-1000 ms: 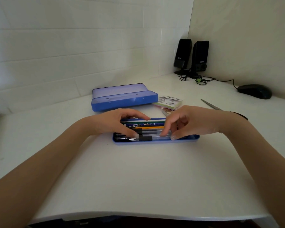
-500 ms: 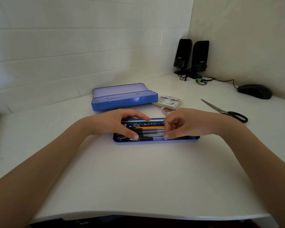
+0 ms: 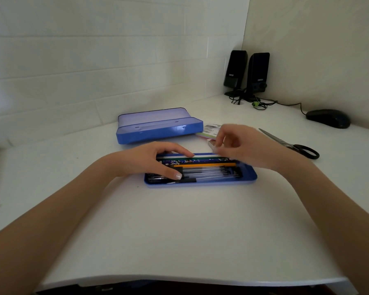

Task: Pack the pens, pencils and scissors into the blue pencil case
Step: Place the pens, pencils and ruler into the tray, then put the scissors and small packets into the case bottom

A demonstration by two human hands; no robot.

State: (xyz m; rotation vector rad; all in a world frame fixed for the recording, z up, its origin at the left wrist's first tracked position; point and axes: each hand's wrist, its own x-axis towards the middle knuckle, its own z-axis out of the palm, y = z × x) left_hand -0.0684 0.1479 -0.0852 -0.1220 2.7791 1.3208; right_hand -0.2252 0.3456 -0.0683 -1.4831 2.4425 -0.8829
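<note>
A shallow blue pencil case tray [image 3: 250,180] lies in the middle of the white desk with several pens and pencils [image 3: 211,168] lined up inside it. My left hand [image 3: 149,160] rests on the tray's left end, with the thumb on the pens and the forefinger at the far rim. Blurred with motion, my right hand [image 3: 245,145] hovers above the tray's right end, its fingers loosely curled and holding nothing. The black-handled scissors [image 3: 290,143] lie on the desk to the right of the tray. The deeper blue half of the case [image 3: 158,130] stands open behind the tray.
A small packet of sticky notes [image 3: 210,129] and a little box [image 3: 211,144] lie between the two case halves. Two black speakers [image 3: 246,75] with cables stand in the far corner, and a black mouse [image 3: 328,118] lies by the right wall. The desk's front edge is near me.
My right hand has lifted off the pens in the tray and moved up and back. My left hand has stayed on the tray's left end.
</note>
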